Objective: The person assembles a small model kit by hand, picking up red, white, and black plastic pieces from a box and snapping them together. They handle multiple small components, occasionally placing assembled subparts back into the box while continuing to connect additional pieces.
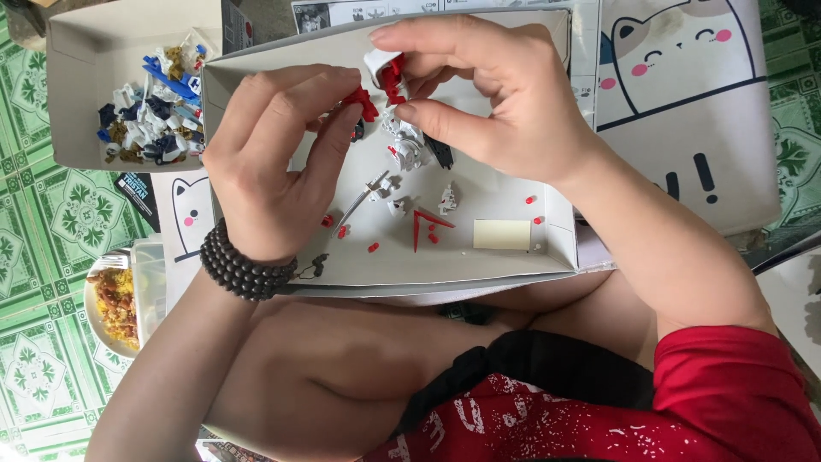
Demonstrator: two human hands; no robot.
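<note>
left hand (265, 162) pinching small red part (363, 103) | right hand (487, 90) gripping red-and-white piece (386, 73) over box lid (513, 265) | probably mid-build: many loose bits (402, 205) still lying unassembled, more waiting in second box (77, 51)

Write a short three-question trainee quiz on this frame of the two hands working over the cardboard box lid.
1. True or false: the left hand pinches a small red plastic piece.
2. Which holds the heap of blue, white and gold plastic parts?
A. the shallow white cardboard lid
B. the separate white cardboard box at upper left
C. the plate of yellow rice
3. Fill in: the left wrist wears a bracelet of dark round ____.

Key: 1 true; 2 B; 3 beads. The right hand grips a red and white plastic piece.
</note>
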